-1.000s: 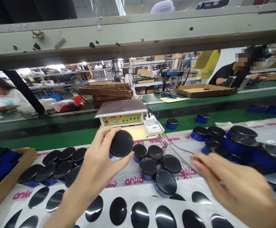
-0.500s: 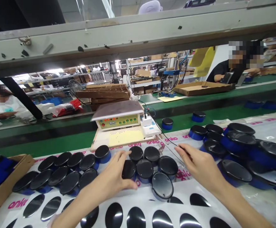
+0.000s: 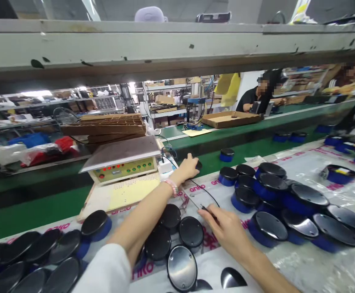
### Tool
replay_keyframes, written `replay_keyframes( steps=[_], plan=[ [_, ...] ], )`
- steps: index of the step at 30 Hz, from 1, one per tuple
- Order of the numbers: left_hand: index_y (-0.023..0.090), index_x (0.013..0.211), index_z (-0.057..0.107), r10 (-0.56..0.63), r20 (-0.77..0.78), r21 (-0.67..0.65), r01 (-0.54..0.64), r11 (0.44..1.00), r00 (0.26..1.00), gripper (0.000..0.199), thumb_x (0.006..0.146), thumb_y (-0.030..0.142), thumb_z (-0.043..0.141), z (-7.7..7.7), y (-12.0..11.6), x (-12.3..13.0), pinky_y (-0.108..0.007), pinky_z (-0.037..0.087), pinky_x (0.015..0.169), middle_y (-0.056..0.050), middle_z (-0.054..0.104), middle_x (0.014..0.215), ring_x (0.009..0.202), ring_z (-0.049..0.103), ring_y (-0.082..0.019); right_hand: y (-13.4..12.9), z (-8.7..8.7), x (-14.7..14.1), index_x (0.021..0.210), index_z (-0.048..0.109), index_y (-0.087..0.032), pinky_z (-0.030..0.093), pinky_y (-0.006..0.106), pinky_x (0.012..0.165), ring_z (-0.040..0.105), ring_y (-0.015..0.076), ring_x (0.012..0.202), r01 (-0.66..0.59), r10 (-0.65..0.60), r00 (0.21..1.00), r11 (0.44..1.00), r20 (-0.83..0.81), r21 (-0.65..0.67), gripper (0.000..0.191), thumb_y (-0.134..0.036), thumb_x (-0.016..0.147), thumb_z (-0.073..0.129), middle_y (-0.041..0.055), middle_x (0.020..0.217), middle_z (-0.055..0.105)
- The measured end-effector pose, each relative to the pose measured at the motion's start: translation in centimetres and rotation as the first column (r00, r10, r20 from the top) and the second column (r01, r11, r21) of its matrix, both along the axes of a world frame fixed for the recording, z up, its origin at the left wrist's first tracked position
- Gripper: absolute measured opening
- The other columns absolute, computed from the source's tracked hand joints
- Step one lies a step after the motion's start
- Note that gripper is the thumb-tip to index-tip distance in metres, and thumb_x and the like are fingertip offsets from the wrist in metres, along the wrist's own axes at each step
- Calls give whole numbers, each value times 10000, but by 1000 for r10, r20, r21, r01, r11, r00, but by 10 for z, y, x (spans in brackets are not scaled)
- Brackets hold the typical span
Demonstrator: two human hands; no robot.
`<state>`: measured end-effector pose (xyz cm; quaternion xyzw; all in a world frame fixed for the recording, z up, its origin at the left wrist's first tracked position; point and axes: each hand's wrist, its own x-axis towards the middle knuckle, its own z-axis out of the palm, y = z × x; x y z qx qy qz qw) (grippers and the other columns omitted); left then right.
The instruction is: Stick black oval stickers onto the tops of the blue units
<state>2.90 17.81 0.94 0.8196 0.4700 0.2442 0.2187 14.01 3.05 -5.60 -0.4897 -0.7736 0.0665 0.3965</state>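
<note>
My left hand (image 3: 186, 169) is stretched forward to the green belt, its fingers closed around a round black-topped case (image 3: 198, 165) mostly hidden behind them. My right hand (image 3: 226, 228) pinches a thin black-handled tool (image 3: 206, 209) above the printed sheet; its exact kind does not show. A dark cable (image 3: 209, 191) loops beside it. Below my left forearm stand several round blue cases with glossy black tops (image 3: 191, 232). One case (image 3: 182, 267) nearest me reflects the light.
A control box (image 3: 122, 162) with lit indicators sits on a board at left centre. More cases are heaped at right (image 3: 272, 183) and lined up at left (image 3: 52, 244). A shelf beam (image 3: 165, 49) crosses overhead. Co-workers sit beyond the belt (image 3: 183, 142).
My left hand has moved from the group of cases forward to the case on the belt. The view has swung right. My right hand still holds the thin tool.
</note>
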Motion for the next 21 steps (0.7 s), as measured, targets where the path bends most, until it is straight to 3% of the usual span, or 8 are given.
replay_keyframes(
  steps=[3,5,9,11,16,21],
  plan=[
    [184,1143,569,-68,121,-69,76,995,990,404,785,341,675,16,-23,-21,-415,438,946,-86,530,1236,1100,534,-231,-4,16,5,670,426,-214,352,206,432,430,98,451,31,-35,994,999,-105,-41,355,-390,965,340,-51,520,467],
    [205,1192,551,-82,237,-119,113,986,968,530,729,406,713,25,-51,-39,-363,434,954,-85,539,1243,1105,539,-231,-12,33,5,774,486,-204,400,198,502,499,104,544,-23,10,983,998,-184,-67,294,-364,971,337,-31,631,545],
    [138,1289,441,-57,452,-211,169,963,890,715,779,631,531,29,-120,-73,-345,499,841,-130,585,1193,1016,599,-245,-40,68,-2,778,518,-204,386,204,543,487,100,582,-224,208,944,974,-256,-36,255,-290,968,371,-32,656,517],
    [131,1228,486,-52,550,-225,208,952,834,738,759,701,485,27,-153,-86,-352,493,845,-129,606,1146,1014,595,-256,-54,81,-9,718,473,-201,349,210,515,434,91,541,-295,295,932,955,-209,32,259,-235,961,390,-42,616,452],
    [208,1106,520,66,810,-252,244,937,583,705,609,688,660,31,-207,-110,-327,449,860,-57,608,1046,971,574,-230,-76,99,-32,738,448,-187,313,232,519,421,92,560,-399,412,911,896,-28,197,194,-129,923,452,-31,645,440],
    [231,1101,489,82,779,-162,73,984,622,722,579,699,661,35,-230,-127,-302,438,844,-26,593,987,937,562,-208,-89,103,-50,810,526,-149,298,255,502,417,111,554,-405,392,914,865,105,297,129,-115,913,457,-4,648,470]
  ],
)
